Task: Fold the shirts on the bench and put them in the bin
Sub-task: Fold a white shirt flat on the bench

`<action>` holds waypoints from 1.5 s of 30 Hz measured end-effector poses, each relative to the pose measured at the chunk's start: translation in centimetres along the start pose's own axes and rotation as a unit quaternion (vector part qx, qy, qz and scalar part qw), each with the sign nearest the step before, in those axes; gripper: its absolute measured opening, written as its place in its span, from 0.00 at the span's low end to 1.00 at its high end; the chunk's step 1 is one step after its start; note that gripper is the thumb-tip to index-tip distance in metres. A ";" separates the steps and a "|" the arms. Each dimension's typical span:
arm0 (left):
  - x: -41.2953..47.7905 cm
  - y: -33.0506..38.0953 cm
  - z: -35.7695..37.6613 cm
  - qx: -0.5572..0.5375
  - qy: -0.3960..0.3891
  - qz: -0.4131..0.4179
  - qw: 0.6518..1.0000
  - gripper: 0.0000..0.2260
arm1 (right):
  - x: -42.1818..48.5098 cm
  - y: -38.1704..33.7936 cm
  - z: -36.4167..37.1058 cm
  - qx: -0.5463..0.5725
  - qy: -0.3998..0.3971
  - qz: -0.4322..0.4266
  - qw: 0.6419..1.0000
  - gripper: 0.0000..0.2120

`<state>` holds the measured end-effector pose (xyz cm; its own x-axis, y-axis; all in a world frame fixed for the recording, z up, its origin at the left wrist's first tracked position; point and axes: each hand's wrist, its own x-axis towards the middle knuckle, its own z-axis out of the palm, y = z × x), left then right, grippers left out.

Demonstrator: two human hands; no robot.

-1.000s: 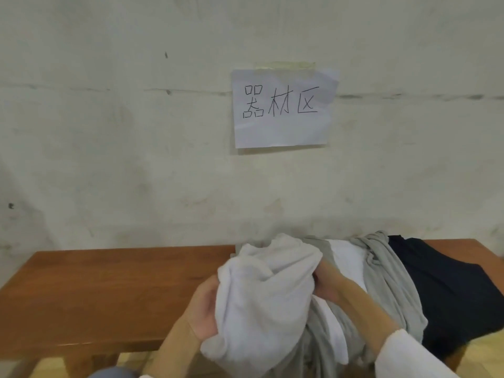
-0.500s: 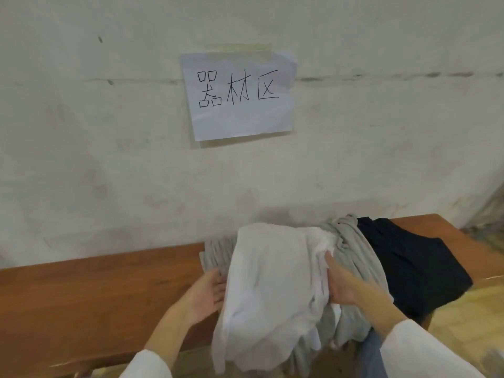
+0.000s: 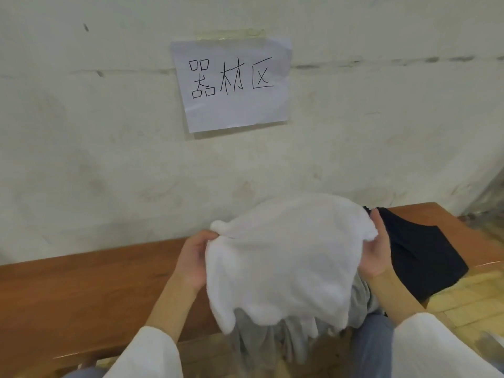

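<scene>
Item 1: one handwritten sign, at your 12 o'clock.
You face a white paper sheet fixed with clear tape to the wall; it carries three black hand-drawn characters in one row, reading 器材区.

Soft matt white cloth shirt; smooth, slightly glossy wooden bench; rough plaster wall.
</scene>
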<state>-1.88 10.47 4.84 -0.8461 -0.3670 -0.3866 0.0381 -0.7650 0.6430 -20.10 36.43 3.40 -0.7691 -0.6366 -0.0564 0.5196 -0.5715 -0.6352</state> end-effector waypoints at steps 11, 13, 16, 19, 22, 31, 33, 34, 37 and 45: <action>-0.4 2.5 -2.9 -0.017 0.071 0.091 0.993 0.12 | 0.2 -0.6 0.4 -0.604 0.068 0.214 0.764 0.13; -0.6 3.3 -3.0 0.040 0.085 0.116 0.989 0.14 | 0.5 -1.0 0.6 -0.705 0.132 0.151 0.681 0.18; -0.7 4.1 -3.0 0.092 0.116 0.157 0.976 0.07 | 0.7 -1.6 0.1 -0.539 0.227 0.096 0.806 0.16; -0.6 4.2 -3.3 0.173 0.188 0.187 0.949 0.05 | 0.3 -2.5 0.0 -0.312 0.201 0.087 0.924 0.18; -0.6 3.9 -3.7 0.296 0.251 0.226 0.893 0.03 | 0.0 -2.4 -0.4 -0.361 0.253 0.014 0.898 0.15; -0.9 4.2 -5.2 0.329 0.285 0.233 0.869 0.11 | -1.2 -2.4 -1.4 -0.041 0.296 0.056 0.953 0.09; -1.3 4.0 -4.7 0.325 0.275 0.225 0.876 0.09 | -0.8 -1.7 -2.5 -0.087 0.334 0.089 0.934 0.11; -1.4 3.8 -4.6 0.317 0.266 0.221 0.883 0.08 | -0.6 -1.3 -3.1 -0.135 0.352 0.098 0.921 0.12; -1.5 3.3 -4.4 0.292 0.248 0.216 0.898 0.07 | -1.2 -0.2 -3.1 -0.277 0.339 0.145 0.887 0.14; -1.8 2.2 -5.8 0.491 0.143 0.199 0.836 0.29 | -3.2 -0.6 -2.6 -0.619 -0.016 0.216 0.755 0.28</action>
<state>2.84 6.37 3.16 -0.7033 -0.7080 -0.0639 -0.2869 0.2005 0.9367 -18.92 40.16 1.93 -0.6084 -0.6482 -0.4579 -0.0412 0.6020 -0.7974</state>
